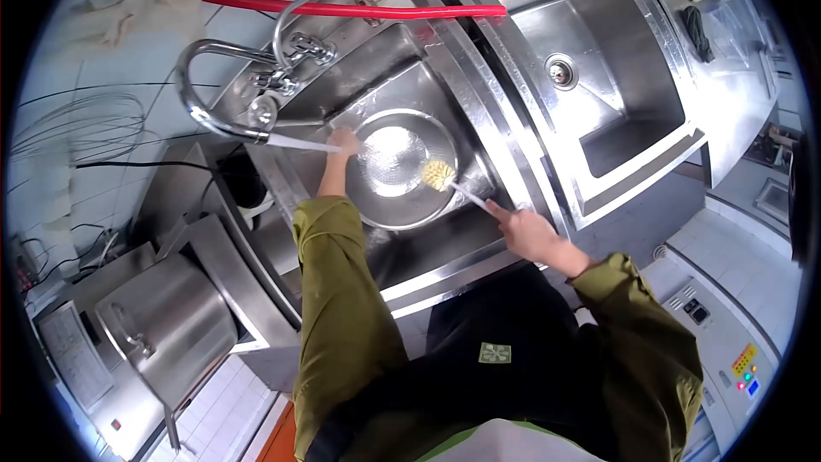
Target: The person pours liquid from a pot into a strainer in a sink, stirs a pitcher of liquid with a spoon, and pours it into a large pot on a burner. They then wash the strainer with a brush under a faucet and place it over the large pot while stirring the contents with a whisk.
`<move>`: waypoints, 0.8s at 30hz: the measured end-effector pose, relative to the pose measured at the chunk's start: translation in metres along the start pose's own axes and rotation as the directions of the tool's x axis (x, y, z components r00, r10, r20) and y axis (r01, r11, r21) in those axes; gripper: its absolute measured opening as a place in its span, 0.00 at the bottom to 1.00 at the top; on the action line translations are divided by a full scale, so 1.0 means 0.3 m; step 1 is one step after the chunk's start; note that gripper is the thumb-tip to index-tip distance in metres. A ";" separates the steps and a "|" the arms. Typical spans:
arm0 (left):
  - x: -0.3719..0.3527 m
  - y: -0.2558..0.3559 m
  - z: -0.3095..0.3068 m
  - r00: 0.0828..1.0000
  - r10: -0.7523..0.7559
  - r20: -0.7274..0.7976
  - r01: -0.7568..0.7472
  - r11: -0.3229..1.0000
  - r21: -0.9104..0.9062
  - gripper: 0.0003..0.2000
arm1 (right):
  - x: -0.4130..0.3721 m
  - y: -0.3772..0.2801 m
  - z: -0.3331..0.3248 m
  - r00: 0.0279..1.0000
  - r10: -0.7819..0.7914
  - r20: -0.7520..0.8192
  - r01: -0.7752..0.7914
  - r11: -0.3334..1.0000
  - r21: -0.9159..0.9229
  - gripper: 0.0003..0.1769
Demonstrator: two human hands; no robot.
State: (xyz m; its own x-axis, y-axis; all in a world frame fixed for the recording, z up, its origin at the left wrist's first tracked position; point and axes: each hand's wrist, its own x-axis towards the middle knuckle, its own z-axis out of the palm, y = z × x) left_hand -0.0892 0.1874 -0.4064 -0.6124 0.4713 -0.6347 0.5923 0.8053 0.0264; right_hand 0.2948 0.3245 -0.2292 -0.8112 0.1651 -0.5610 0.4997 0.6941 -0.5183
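Observation:
A round metal basin with a dimpled bottom (395, 162) lies in the left sink (393, 261). My left hand (344, 142) is at the basin's upper left rim, where water from the curved faucet (192, 94) reaches it; its fingers are blurred and partly hidden. In my right hand (532, 234) is the white handle of a brush (439, 175), with the index finger stretched along it. The brush's round yellowish head is over the right side of the basin.
A red hose (368, 11) crosses above both sinks. The right sink (629, 77) shows its drain. To the left are a large steel pot (171, 325) and a wire whisk (94, 120). A control panel (697, 312) stands at lower right.

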 end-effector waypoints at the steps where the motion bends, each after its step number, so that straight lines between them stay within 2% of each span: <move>1: 0.038 -0.006 0.010 0.998 0.053 0.016 -0.053 0.997 0.047 0.17 | -0.005 0.005 0.004 1.000 -0.001 -0.021 0.002 0.999 0.054 0.31; 2: 0.070 -0.007 0.028 0.999 0.021 -0.025 -0.022 0.999 -0.031 0.18 | -0.007 0.004 -0.002 0.999 -0.011 -0.051 0.019 0.989 0.145 0.30; 4: 0.100 -0.016 0.075 0.994 -0.062 -0.088 0.045 0.982 -0.184 0.19 | 0.006 0.027 0.018 0.996 -0.015 -0.093 0.031 0.984 0.175 0.30; 7: 0.070 -0.008 0.181 0.887 -0.089 -0.454 -0.184 0.832 -0.523 0.18 | 0.008 0.018 0.014 0.994 0.041 -0.106 -0.015 0.971 0.239 0.30; 8: 0.035 0.000 0.197 0.823 -0.086 -0.562 -0.254 0.829 -0.498 0.19 | 0.010 0.009 0.001 0.993 0.053 -0.110 -0.022 0.965 0.262 0.30; 10: -0.121 0.049 0.210 0.794 -0.381 -0.474 0.115 0.860 -0.498 0.24 | 0.017 0.017 0.012 0.986 0.036 -0.165 0.013 0.958 0.287 0.29; 12: -0.199 0.068 0.323 0.623 -0.713 -0.321 0.451 0.663 -0.597 0.28 | 0.021 0.026 0.025 0.979 -0.003 -0.206 0.076 0.934 0.348 0.28; 13: -0.200 0.025 0.414 0.665 -0.702 -0.255 0.428 0.638 -0.640 0.30 | 0.028 0.029 0.030 0.977 -0.015 -0.211 0.091 0.930 0.356 0.29; 14: -0.233 0.046 0.407 0.655 -0.712 -0.255 0.441 0.634 -0.636 0.29 | 0.036 0.017 0.020 0.983 0.019 -0.180 0.046 0.934 0.354 0.28; 15: -0.253 0.047 0.387 0.680 -0.726 -0.108 0.507 0.571 -0.645 0.27 | 0.039 0.004 0.010 0.986 0.060 -0.154 -0.002 0.937 0.350 0.28; 16: -0.257 0.026 0.394 0.702 -0.712 0.004 0.514 0.504 -0.694 0.24 | 0.036 -0.006 0.009 0.987 0.107 -0.121 -0.059 0.935 0.349 0.28; 17: -0.267 -0.007 0.423 0.719 -0.685 0.120 0.531 0.430 -0.730 0.21 | 0.035 -0.007 0.014 0.987 0.102 -0.127 -0.051 0.934 0.354 0.28; 19: -0.293 -0.049 0.506 0.798 -0.397 0.453 0.539 0.135 -0.831 0.17 | 0.047 -0.004 0.018 0.986 0.085 -0.143 -0.028 0.932 0.360 0.28; 20: -0.297 -0.068 0.558 0.808 -0.199 0.554 0.562 -0.021 -0.827 0.15 | 0.050 -0.010 0.013 0.988 0.092 -0.126 -0.042 0.935 0.352 0.28; 22: -0.294 -0.108 0.701 0.831 -0.025 0.556 0.555 -0.040 -0.831 0.13 | 0.050 -0.027 0.001 0.990 0.106 -0.096 -0.068 0.939 0.337 0.27; 23: -0.305 -0.094 0.683 0.835 0.063 0.546 0.549 -0.047 -0.834 0.13 | 0.053 -0.029 0.001 0.991 0.098 -0.093 -0.062 0.940 0.334 0.27; 24: -0.273 -0.018 0.668 0.700 -0.106 0.707 0.710 -0.012 -0.704 0.11 | 0.053 -0.029 0.003 0.991 0.094 -0.092 -0.058 0.941 0.332 0.27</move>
State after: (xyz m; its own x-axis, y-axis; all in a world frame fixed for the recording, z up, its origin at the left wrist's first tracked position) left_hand 0.0627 0.0725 -0.5094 -0.1210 -0.0098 -0.9926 -0.8103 0.5785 0.0931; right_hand 0.2779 0.3206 -0.2340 -0.7852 0.2933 -0.5454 0.6187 0.4108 -0.6697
